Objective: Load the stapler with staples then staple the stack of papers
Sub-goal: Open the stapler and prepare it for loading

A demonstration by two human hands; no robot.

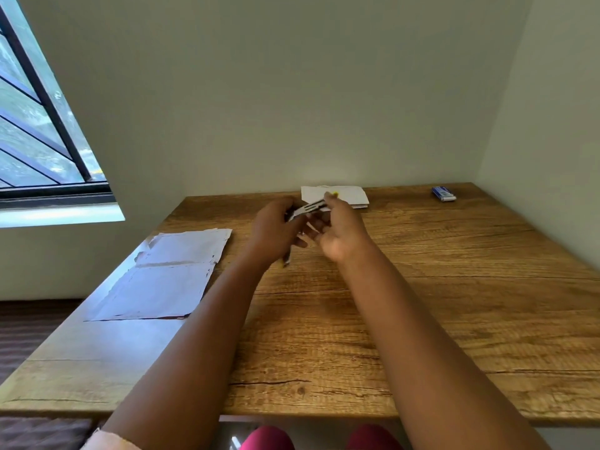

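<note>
surface: wood, papers lying left
hands: left hand and right hand both grasping stapler
handling: likely light, rigid; grip body sides

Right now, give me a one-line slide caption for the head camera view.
Both hands, left and right, hold an opened stapler above a wooden table, papers lying at left.

Bare table between papers, box

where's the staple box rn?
Head view: the staple box sits on the table's far right corner by the wall, right of the small papers, clear of both hands.
</note>
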